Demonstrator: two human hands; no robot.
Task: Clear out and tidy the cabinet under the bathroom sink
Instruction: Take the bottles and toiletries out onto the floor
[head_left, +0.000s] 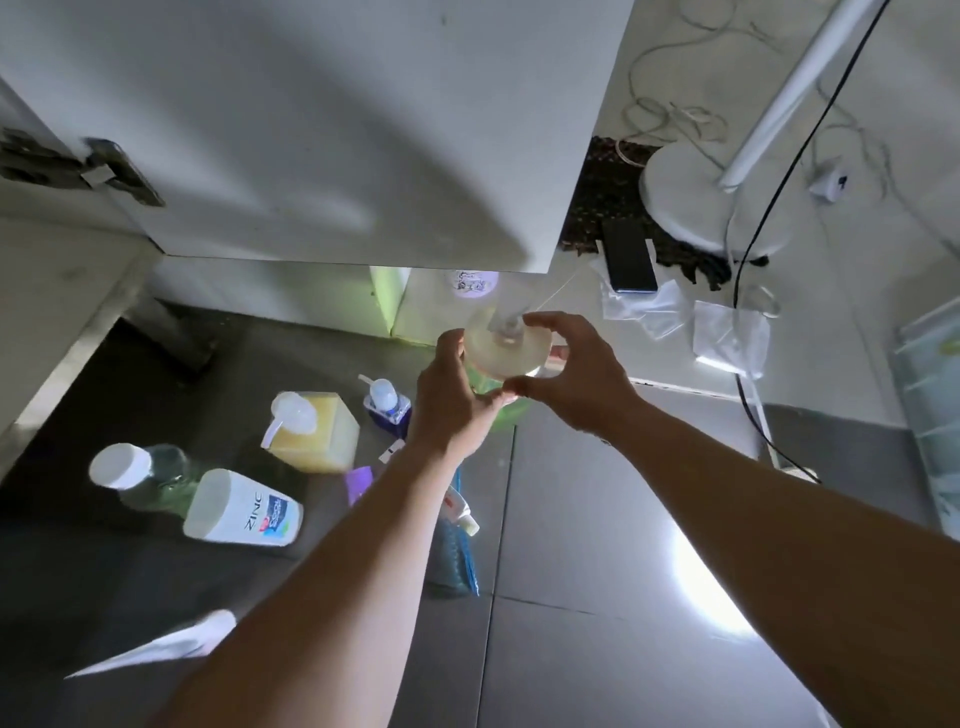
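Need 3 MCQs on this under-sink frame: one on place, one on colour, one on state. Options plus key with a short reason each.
1. Where does the ZINC bottle lie?
A. on the floor beside the white-capped clear bottle
B. on the fan base
C. in the left hand

2. What colour is the square pump bottle?
A. red
B. yellow
C. black

3. What are the hands doing?
A. both hang idle
B. only the right hand holds something
C. both hold one pale round-topped container

Key:
1 A: it lies on its side on the grey tile, next to the white-capped bottle.
2 B: its body shows yellow under a white pump.
3 C: the left hand has a grip on it from the left, and the right hand curls round its right side.
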